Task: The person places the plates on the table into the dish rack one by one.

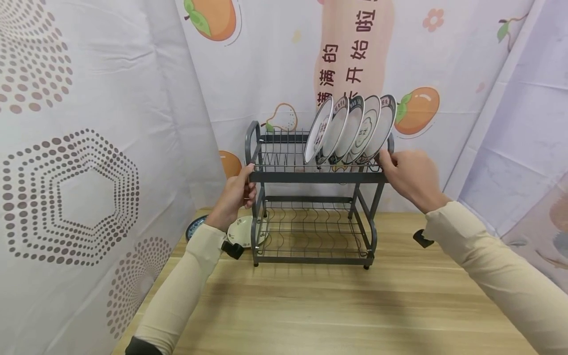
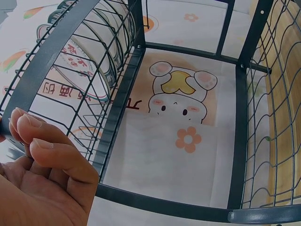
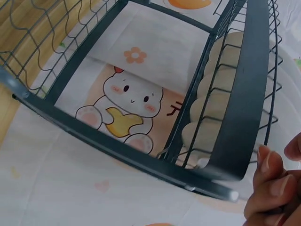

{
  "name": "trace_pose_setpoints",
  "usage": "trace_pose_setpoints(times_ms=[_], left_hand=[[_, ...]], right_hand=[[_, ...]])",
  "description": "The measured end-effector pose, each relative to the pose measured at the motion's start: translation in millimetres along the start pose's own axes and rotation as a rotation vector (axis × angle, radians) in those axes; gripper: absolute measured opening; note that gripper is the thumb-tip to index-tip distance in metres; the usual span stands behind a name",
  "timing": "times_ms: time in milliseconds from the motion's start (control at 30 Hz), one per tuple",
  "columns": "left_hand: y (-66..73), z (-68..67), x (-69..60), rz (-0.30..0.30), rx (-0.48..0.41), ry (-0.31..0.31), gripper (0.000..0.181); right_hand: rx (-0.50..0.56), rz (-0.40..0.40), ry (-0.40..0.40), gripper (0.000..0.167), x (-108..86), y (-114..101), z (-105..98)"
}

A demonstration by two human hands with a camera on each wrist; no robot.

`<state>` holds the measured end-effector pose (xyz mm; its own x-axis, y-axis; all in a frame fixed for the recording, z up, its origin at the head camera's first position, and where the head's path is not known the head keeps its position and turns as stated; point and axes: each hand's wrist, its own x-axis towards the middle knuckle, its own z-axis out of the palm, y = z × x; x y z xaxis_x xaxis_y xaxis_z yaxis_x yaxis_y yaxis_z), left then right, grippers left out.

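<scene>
A dark grey two-tier dish rack [image 1: 310,177] stands on the wooden table. Several round plates [image 1: 319,130] with printed rims lean in its upper tier, toward the right end. My left hand [image 1: 237,194] grips the front left corner of that tier, its curled fingers [image 2: 51,153] beside the front bar in the left wrist view. At the opposite corner is my right hand [image 1: 412,175], slightly blurred, close to the rightmost plate. In the right wrist view its fingers [image 3: 270,188] are loosely curled by the bar end, and a gap parts them from the thumb. Contact there is unclear.
Behind the rack's left side, a pale plate [image 1: 239,231] and a blue-patterned dish [image 1: 194,227] lie on the table [image 1: 310,305]. Wire slots fill the lower tier [image 1: 310,239]. A printed cloth [image 1: 275,59] hangs behind, with more cloth at both sides.
</scene>
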<state>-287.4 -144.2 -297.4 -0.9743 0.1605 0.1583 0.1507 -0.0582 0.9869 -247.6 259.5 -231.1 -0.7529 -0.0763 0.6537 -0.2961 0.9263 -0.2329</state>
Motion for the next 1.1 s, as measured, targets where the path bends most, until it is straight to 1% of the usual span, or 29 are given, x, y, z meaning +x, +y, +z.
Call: trace_pose_setpoints(times_ms=[167, 333, 500, 600, 667, 767, 900, 1000, 1100], left_hand=[[-0.6, -0.6, 0.0, 0.000, -0.002, -0.002, 0.061], [-0.3, -1.3, 0.3, -0.003, -0.003, 0.006, 0.061], [0.7, -0.3, 0.0, -0.006, 0.001, 0.008, 0.060], [0.5, 0.4, -0.1, -0.002, 0.004, 0.007, 0.060], [0.1, 0.7, 0.4, -0.003, 0.005, 0.008, 0.060], [-0.4, 0.5, 0.6, -0.001, 0.008, 0.009, 0.059], [-1.2, -0.1, 0.6, 0.005, 0.008, 0.003, 0.060], [-1.7, -0.8, 0.6, 0.010, 0.007, -0.005, 0.061], [-2.0, -3.0, 0.7, 0.004, 0.011, -0.012, 0.061]], right_hand=[[-0.010, 0.030, 0.000, 0.062, -5.8, 12, 1], [-0.002, 0.054, -0.019, 0.061, -10.2, 19, 4], [0.038, 0.076, -0.043, 0.057, -14.5, 24, 7], [0.083, 0.098, -0.089, 0.056, -16.4, 28, 10], [0.145, 0.127, -0.130, 0.056, -17.1, 30, 11], [0.260, 0.212, -0.199, 0.056, -17.7, 32, 12], [0.445, 0.320, -0.279, 0.054, -18.4, 32, 12], [0.558, 0.367, -0.319, 0.053, -19.3, 32, 12], [0.620, 0.406, -0.335, 0.053, -20.0, 32, 11]])
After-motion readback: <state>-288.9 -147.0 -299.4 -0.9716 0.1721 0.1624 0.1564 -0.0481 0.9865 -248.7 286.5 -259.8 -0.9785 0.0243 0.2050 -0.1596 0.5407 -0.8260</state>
